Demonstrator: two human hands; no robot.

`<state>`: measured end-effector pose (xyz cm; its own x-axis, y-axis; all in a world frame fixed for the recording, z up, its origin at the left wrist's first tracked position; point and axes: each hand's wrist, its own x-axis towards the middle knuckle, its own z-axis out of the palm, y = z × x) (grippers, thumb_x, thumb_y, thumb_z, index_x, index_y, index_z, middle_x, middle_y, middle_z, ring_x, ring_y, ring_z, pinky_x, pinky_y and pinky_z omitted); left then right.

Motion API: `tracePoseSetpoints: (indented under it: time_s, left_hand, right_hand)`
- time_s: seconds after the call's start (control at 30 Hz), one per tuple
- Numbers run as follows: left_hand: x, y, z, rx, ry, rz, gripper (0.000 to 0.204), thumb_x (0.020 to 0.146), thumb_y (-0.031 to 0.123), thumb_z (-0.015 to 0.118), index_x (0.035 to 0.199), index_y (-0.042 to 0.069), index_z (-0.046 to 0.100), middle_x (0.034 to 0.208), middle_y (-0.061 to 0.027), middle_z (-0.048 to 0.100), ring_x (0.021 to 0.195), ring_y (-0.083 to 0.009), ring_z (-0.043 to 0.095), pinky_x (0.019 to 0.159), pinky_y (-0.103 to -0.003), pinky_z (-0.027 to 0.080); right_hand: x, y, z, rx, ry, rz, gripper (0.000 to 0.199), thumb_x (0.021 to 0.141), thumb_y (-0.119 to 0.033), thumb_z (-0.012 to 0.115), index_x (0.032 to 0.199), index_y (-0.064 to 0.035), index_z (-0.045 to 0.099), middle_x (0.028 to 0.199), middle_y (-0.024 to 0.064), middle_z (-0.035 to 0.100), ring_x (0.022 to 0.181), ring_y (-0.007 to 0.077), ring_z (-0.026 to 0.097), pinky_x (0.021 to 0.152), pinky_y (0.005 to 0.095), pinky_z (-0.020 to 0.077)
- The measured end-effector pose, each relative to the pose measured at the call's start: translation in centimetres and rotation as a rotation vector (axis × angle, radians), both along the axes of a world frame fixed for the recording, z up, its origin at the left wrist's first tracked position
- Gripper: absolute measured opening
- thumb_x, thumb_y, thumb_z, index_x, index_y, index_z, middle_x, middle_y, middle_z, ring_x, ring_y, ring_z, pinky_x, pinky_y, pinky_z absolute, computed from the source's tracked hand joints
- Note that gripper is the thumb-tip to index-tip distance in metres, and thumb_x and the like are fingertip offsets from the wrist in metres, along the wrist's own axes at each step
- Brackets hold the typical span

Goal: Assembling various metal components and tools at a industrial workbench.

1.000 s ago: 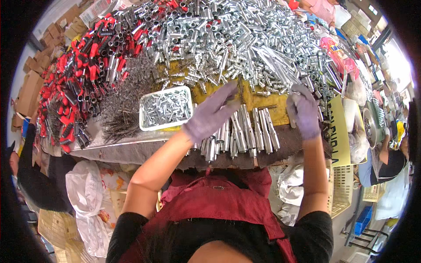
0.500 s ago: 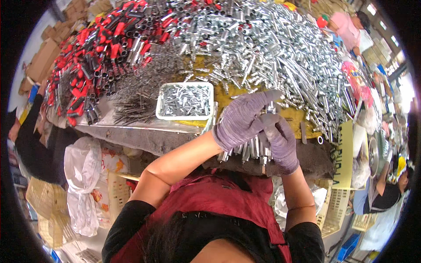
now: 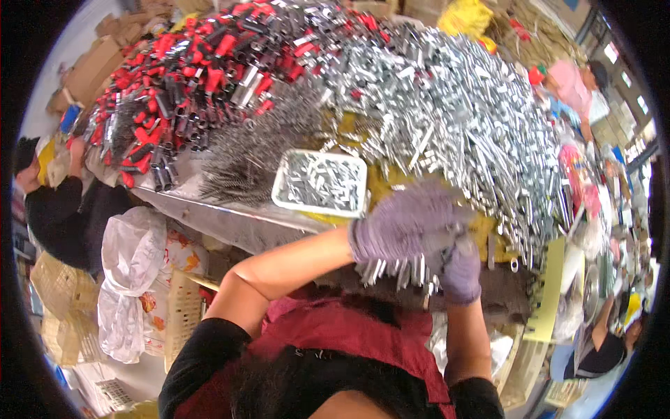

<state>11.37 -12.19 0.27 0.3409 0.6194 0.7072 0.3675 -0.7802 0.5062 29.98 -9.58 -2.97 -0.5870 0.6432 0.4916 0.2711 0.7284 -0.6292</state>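
Both my hands wear purple gloves and meet at the near edge of the table. My left hand (image 3: 405, 223) lies curled over a bundle of short silver metal tubes (image 3: 394, 269), whose ends stick out below its fingers. My right hand (image 3: 459, 269) grips the same bundle from the right, just under the left hand. Behind them a great heap of silver tubes (image 3: 453, 119) covers the table. A small white tray (image 3: 319, 184) with small silver pieces sits just left of my left hand.
Red-and-black handles (image 3: 188, 77) are piled at the far left, with a heap of thin wire pieces (image 3: 244, 160) beside the tray. A person in black (image 3: 49, 209) sits at the left, others at the right edge (image 3: 600, 349). White bags (image 3: 129, 279) and baskets stand below the table.
My hands, spread apart over the tubes a second ago, have come together and closed on one bundle. The view has swung right and down.
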Motion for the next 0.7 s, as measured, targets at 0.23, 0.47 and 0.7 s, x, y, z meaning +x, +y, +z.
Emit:
tracePoseSetpoints:
  time_s: [0.23, 0.47, 0.7]
  left_hand:
    - [-1.9, 8.1, 0.0, -0.032, 0.084, 0.425, 0.055, 0.087, 0.033, 0.051, 0.133, 0.009, 0.034, 0.125, -0.0195, 0.047, 0.112, -0.0332, 0.048, 0.093, -0.038, 0.039]
    - [-11.3, 23.6, -3.8, -0.557, 0.431, 1.052, 0.040, 0.079, 0.022, 0.053, 0.116, 0.007, 0.051, 0.102, -0.0163, 0.062, 0.097, -0.0322, 0.060, 0.084, -0.038, 0.047]
    - [-11.8, 26.6, -1.4, -0.747, 0.543, 1.031, 0.028, 0.081, 0.017, 0.054, 0.106, 0.004, 0.058, 0.100, -0.0150, 0.064, 0.098, -0.0297, 0.061, 0.079, -0.040, 0.049]
  right_hand:
    - [4.0, -0.3, 0.1, -0.963, 0.817, -0.014, 0.015, 0.081, -0.017, 0.056, 0.085, -0.0029, 0.055, 0.067, 0.0023, 0.055, 0.063, 0.0159, 0.053, 0.061, 0.0270, 0.0451]
    - [8.8, -0.2, -2.5, -0.939, 1.112, -0.124, 0.018, 0.078, -0.024, 0.060, 0.071, -0.0101, 0.050, 0.058, 0.0015, 0.050, 0.049, 0.0143, 0.051, 0.047, 0.0266, 0.0412]
    - [10.8, -1.8, -3.0, -1.004, 1.012, -0.460, 0.023, 0.086, -0.032, 0.050, 0.075, -0.0128, 0.053, 0.051, -0.0034, 0.043, 0.038, 0.0093, 0.039, 0.036, 0.0224, 0.0316]
